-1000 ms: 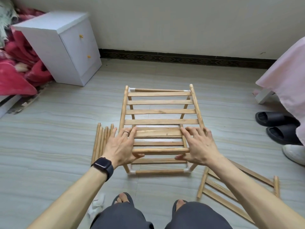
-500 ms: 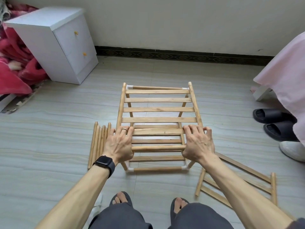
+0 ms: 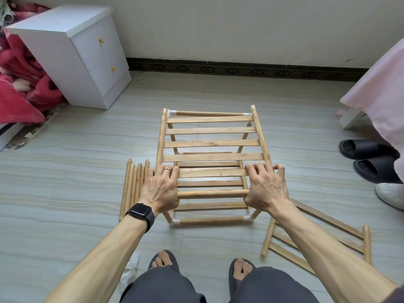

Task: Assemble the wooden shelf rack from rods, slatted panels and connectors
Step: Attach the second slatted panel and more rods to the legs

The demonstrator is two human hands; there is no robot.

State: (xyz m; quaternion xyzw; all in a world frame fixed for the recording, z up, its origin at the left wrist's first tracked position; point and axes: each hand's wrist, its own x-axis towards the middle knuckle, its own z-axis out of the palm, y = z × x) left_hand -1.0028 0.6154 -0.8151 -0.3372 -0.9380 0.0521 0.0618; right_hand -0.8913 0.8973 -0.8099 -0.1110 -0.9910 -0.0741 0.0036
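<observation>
left hand [image 3: 160, 190] | right hand [image 3: 265, 190] | both grip slatted panel [image 3: 209, 143] atop rack [image 3: 211, 220]

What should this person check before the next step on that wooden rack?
1. Grip on top slatted panel: ok; left hand and right hand hold its near end.
2. Near top corners seated: cannot tell; the hands cover them.
3. Far connectors: ok, both in place.
4. Near bottom connectors: ok, joined by a rod.
5. Loose rods: ok, beside the left hand.
6. Spare slatted panel: ok, lying flat at right.
</observation>
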